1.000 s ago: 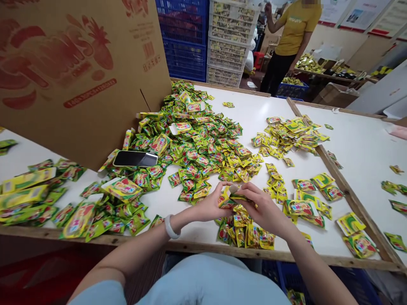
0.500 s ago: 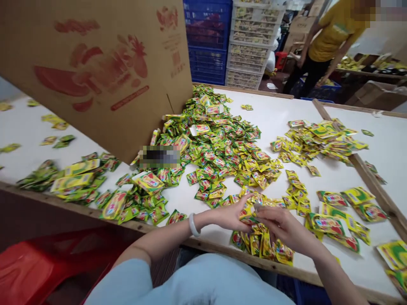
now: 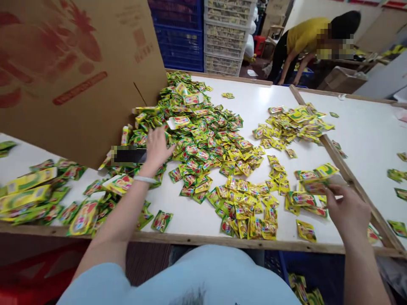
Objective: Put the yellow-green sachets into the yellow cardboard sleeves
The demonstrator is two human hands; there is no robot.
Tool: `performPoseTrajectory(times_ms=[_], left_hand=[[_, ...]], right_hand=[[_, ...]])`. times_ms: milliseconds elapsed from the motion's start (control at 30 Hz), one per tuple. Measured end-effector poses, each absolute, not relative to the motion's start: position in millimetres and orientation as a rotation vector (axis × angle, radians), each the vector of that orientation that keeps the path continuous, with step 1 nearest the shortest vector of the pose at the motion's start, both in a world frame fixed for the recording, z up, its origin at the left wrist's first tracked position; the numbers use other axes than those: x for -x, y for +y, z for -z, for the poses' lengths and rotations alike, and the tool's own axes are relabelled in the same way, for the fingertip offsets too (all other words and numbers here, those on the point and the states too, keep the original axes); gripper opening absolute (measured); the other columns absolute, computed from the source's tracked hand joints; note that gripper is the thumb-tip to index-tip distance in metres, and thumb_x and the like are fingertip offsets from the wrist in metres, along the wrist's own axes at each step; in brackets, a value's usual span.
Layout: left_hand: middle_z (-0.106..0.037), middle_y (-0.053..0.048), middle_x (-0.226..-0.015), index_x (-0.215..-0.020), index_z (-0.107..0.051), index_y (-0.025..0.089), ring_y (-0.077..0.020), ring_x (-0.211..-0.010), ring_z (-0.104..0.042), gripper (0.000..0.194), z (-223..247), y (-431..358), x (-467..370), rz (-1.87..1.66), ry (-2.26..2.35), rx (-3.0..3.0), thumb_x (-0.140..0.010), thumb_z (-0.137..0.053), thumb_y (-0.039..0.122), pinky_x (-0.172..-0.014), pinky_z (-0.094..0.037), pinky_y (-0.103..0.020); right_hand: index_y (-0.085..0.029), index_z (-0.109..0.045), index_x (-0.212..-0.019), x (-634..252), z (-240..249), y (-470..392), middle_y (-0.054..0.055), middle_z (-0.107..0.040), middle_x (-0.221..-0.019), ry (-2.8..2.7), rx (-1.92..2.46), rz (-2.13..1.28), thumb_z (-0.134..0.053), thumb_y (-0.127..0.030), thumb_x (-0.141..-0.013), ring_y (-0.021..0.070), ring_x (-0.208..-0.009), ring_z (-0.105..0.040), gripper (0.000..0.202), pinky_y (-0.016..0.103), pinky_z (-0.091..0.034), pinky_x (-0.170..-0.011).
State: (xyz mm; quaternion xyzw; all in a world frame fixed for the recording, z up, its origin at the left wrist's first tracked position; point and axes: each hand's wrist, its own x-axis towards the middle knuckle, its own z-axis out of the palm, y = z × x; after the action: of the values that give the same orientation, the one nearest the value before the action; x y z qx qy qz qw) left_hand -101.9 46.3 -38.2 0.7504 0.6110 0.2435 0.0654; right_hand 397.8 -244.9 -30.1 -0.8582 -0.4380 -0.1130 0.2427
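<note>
The right hand [image 3: 349,209] pinches a flat box [image 3: 313,187] by its near end, leaving most of its face clear of the fingers; so thin a thing probably needs only a light grip. The box is over a cluster of boxes [image 3: 302,199] at the right of the bench [image 3: 193,222]; blur hides whether it touches them. That cluster sits within easy reach of the right arm. The left hand [image 3: 155,148] holds nothing visible, its fingers spread over the sachet heap [image 3: 206,135], a shape suited to loose pieces; I cannot tell how firmly it touches. The heap lies against the carton [image 3: 92,106], which seems to act as a wall. The wooden edge [image 3: 206,240] likely keeps sachets from slipping off.
</note>
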Motion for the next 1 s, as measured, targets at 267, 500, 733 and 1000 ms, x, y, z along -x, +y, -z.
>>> performPoseTrajectory(times_ms=[267, 500, 733, 1000], left_hand=[[-0.050, -0.026, -0.144, -0.153, -0.024, 0.004, -0.0368, -0.133, -0.050, 0.080, 51.6, 48.0, 110.9, -0.583, 1.825, -2.410, -0.086, -0.058, 0.028, -0.113, -0.038, -0.050], [-0.050, -0.015, -0.145, -0.139, -0.049, 0.020, -0.0293, -0.140, -0.043, 0.047, 54.7, -51.8, 49.4, -0.622, 1.015, -2.660, -0.092, -0.056, 0.026, -0.116, -0.036, -0.049], [-0.065, -0.012, -0.132, -0.116, -0.067, 0.023, -0.0306, -0.138, -0.047, 0.029, 106.0, -91.6, 36.5, -0.372, 0.558, -2.601, -0.093, -0.051, 0.017, -0.115, -0.033, -0.054], [-0.070, -0.004, -0.074, -0.082, -0.063, 0.018, -0.0180, -0.070, -0.067, 0.041, 45.7, -97.7, 11.6, -0.326, 0.701, -1.996, -0.103, -0.038, 0.043, -0.069, -0.047, -0.028]], right_hand=[[-0.016, -0.062, -0.126, -289.1, 73.5, -189.5, 0.014, -0.071, -0.114, -2.159, 1.901, 0.050, -0.051, -0.039, -0.098, 0.0282, -0.104, -0.063, 0.038, 0.038, -0.050, -0.086], [-0.014, -0.066, -0.113, -256.8, 95.9, -157.3, 0.015, -0.073, -0.097, -2.282, 1.994, -0.139, -0.048, -0.017, -0.093, 0.0279, -0.094, -0.065, 0.027, 0.035, -0.048, -0.077], [-0.020, -0.065, -0.093, -264.5, 75.6, -179.8, 0.005, -0.069, -0.079, -1.500, 1.599, -0.905, -0.055, -0.053, -0.093, 0.0189, -0.066, -0.063, 0.035, 0.031, -0.049, -0.062], [-0.021, -0.068, -0.088, -229.7, 49.5, -187.4, 0.009, -0.068, -0.118, -1.581, 1.301, -1.237, -0.065, -0.047, -0.090, 0.0238, -0.113, -0.062, 0.026, 0.038, -0.047, -0.100]])
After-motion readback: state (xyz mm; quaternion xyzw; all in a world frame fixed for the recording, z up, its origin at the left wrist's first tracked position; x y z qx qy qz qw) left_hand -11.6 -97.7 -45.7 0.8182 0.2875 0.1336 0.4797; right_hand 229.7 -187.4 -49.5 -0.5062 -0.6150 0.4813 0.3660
